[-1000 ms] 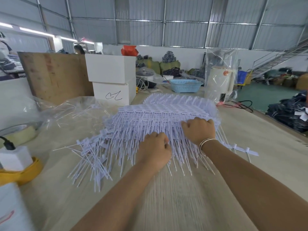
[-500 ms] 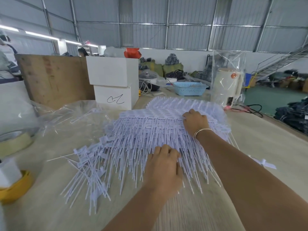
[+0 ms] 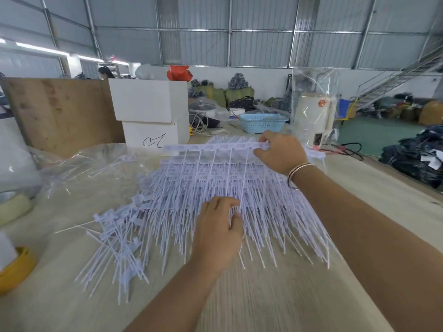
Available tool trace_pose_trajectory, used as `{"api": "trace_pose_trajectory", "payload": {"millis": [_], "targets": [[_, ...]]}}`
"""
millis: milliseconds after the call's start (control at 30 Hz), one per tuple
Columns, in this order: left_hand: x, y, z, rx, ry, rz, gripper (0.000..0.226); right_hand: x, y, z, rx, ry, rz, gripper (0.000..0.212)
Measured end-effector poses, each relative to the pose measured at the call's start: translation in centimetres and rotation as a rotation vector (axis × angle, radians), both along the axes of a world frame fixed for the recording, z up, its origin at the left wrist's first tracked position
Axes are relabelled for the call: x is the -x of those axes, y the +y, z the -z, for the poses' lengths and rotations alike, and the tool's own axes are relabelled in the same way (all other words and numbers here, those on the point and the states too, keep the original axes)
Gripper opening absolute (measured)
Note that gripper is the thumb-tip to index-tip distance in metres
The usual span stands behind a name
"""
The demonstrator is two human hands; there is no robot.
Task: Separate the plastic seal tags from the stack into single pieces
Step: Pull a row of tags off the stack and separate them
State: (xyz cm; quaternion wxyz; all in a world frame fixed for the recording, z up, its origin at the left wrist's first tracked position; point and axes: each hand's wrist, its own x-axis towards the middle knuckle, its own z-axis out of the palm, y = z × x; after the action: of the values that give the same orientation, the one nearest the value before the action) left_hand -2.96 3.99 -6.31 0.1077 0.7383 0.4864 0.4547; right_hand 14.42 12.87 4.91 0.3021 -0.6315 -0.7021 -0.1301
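A thick stack of white plastic seal tags [image 3: 215,188] lies fanned out on the table, heads away from me and thin tails toward me. My right hand [image 3: 280,152] pinches the head bar of one joined strip of tags [image 3: 211,147] and holds it raised above the far edge of the stack. My left hand [image 3: 219,230] rests on the tails near the front of the stack, fingers curled around a few tails. A loose pile of single tags [image 3: 115,238] lies to the left of the stack.
Crumpled clear plastic [image 3: 79,161] lies at the left. Two stacked white boxes [image 3: 148,111], a wooden board [image 3: 60,111], a blue basket [image 3: 262,122] and a bagged white appliance [image 3: 314,116] stand behind. A yellow roll [image 3: 14,269] sits at the left edge.
My right hand moved to the far edge and lifted one strip of tags by its head bar. My left hand slid forward along the tails and curled around some.
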Motion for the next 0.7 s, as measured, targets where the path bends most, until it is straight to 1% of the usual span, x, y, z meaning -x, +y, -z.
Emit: {"api": "trace_pose_trajectory", "payload": {"millis": [67, 133, 200, 233, 267, 333, 367, 400, 433, 467, 500, 533, 567, 600, 700], "targets": [[-0.1, -0.4, -0.7, -0.024, -0.114, 0.027, 0.020, 0.1, -2.1, -0.9, 0.099, -0.031, -0.009, 0.016], [0.0, -1.1, -1.9, -0.126, -0.226, 0.058, 0.019, 0.3, -4.3, -0.4, 0.150, -0.105, -0.021, 0.016], [0.9, -1.8, -3.2, -0.204, -0.327, 0.110, 0.021, 0.3, -6.4, 1.3, 0.176, -0.096, -0.016, 0.020], [1.5, -2.1, -3.7, -0.197, -0.371, 0.150, 0.020, 0.1, -7.4, 2.2, 0.191, -0.072, 0.002, 0.022], [2.1, -2.2, -4.3, -0.143, -0.425, 0.204, 0.019, -0.3, -8.2, 3.2, 0.211, -0.053, 0.020, 0.023], [3.2, -2.4, -5.1, 0.003, -0.538, 0.311, 0.027, -1.3, -9.6, 5.1, 0.252, -0.034, 0.011, 0.023], [3.6, -2.3, -5.3, 0.039, -0.544, 0.344, 0.030, -1.6, -10.3, 6.0, 0.264, -0.030, -0.015, 0.023], [3.6, -2.4, -5.3, 0.047, -0.499, 0.361, 0.030, -1.7, -10.8, 6.8, 0.262, -0.025, -0.046, 0.024], [3.3, -2.4, -5.1, 0.035, -0.395, 0.363, 0.026, -1.6, -11.3, 7.5, 0.250, -0.017, -0.076, 0.024], [2.8, -2.3, -4.6, 0.012, -0.237, 0.352, 0.021, -1.3, -11.6, 8.0, 0.232, -0.009, -0.104, 0.026], [2.2, -2.2, -3.9, -0.015, -0.068, 0.328, 0.023, -0.9, -11.8, 8.3, 0.214, 0.005, -0.132, 0.027], [1.4, -1.9, -3.1, -0.054, 0.075, 0.311, 0.030, -0.5, -11.9, 8.5, 0.199, 0.027, -0.166, 0.028], [0.7, -1.7, -2.4, -0.090, 0.179, 0.301, 0.036, -0.2, -11.9, 8.5, 0.190, 0.052, -0.203, 0.029], [0.0, -1.5, -2.0, -0.108, 0.245, 0.293, 0.038, 0.0, -12.0, 8.4, 0.188, 0.069, -0.235, 0.030], [-1.1, -1.1, -1.5, -0.131, 0.352, 0.242, 0.039, -0.2, -12.1, 8.2, 0.229, 0.134, -0.282, 0.034]]}}
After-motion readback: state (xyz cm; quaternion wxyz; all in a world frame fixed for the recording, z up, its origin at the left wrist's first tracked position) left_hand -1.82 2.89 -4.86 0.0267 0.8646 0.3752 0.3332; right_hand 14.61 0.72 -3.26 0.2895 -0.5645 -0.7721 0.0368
